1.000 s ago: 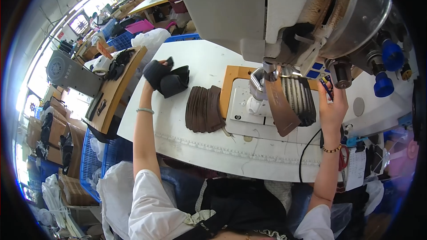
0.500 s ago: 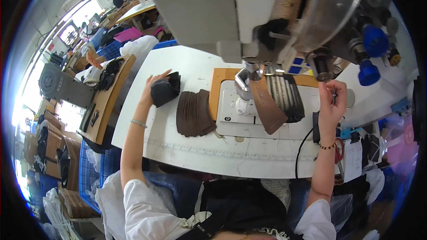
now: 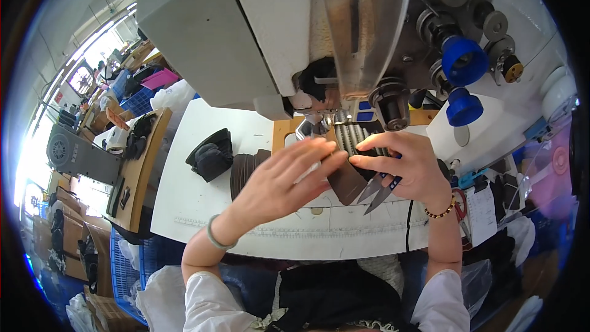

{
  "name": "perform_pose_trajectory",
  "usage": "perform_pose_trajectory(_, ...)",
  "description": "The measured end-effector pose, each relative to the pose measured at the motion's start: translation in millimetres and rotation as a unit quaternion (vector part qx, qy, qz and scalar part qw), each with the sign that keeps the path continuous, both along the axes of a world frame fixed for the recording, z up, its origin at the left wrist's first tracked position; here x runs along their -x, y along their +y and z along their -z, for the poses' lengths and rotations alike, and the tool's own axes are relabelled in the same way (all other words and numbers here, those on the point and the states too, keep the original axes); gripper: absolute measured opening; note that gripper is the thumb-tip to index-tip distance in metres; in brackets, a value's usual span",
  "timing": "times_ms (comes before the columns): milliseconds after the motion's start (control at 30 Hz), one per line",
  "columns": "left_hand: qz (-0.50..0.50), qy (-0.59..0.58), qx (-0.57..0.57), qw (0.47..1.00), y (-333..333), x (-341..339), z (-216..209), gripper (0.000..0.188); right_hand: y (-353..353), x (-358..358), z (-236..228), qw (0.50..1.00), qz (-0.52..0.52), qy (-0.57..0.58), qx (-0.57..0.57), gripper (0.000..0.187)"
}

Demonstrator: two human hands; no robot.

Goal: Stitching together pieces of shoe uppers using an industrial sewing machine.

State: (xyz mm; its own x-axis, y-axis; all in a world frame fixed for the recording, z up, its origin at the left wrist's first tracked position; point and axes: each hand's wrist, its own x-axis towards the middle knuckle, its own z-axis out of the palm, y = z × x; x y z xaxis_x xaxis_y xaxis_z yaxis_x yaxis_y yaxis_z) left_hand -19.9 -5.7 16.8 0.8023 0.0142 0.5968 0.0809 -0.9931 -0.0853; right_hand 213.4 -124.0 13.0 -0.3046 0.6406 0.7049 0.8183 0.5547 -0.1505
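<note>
Two bare hands now meet near the middle of the frame, below the sewing machine (image 3: 203, 43). The left hand (image 3: 279, 187) has left the black bundle (image 3: 212, 157), which lies untouched at centre left on the white surface (image 3: 307, 246), beside the stack of brown pieces (image 3: 244, 172). Its grip is loose and holds nothing visible, fingers stretched toward the brown strip (image 3: 347, 184) at centre; contact cannot be told. The right hand (image 3: 409, 166) has come inward, its grip closed round scissors (image 3: 380, 197) pointing lower left, thumb and forefinger parted beside the ribbed pieces (image 3: 349, 137). The work seems to have shifted from bundle to strip.
</note>
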Motion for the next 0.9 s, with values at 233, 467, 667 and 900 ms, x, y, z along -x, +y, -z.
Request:
perform_pose_trajectory(233, 0.099, -0.102, 0.056, 0.988, 8.9, -6.1, 7.6, 0.042, 10.7, -7.1, 21.6, 0.997, -0.027, 0.033, -0.066, 0.049)
perform_pose_trajectory(467, 0.037, -0.074, -0.031, 0.996, -15.7, -16.3, 5.2, 0.037, 13.2, -9.6, 23.7, 0.995, -0.047, 0.047, -0.072, 0.047)
perform_pose_trajectory(667, 0.018, -0.029, -0.154, 0.987, -15.3, -12.2, 1.7, 0.037, 16.4, -10.3, 25.7, 0.994, -0.054, 0.051, -0.075, 0.043)
perform_pose_trajectory(900, 0.054, -0.070, -0.165, 0.982, -10.3, -15.4, 6.5, 0.040, 11.3, -10.1, 26.6, 0.996, -0.040, 0.048, -0.058, 0.029)
